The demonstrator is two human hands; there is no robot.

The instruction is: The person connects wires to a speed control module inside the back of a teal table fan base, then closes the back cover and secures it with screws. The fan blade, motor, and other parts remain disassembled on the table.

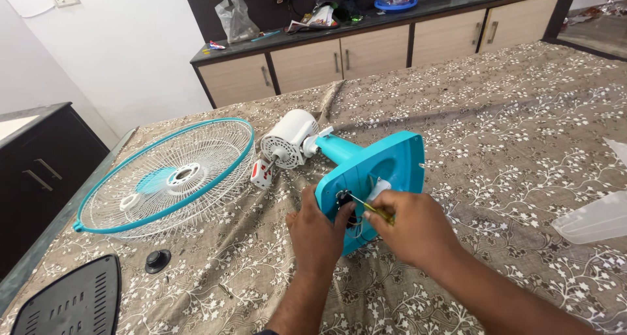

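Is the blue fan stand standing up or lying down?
Lying down. The fan stand is tipped on the bed cover, its underside facing the hands, left hand and right hand.

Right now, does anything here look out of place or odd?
Yes: a fan lies in pieces on the bed. The base is tipped on edge between both hands, the grille lies flat apart, and a clear blade sits alone.
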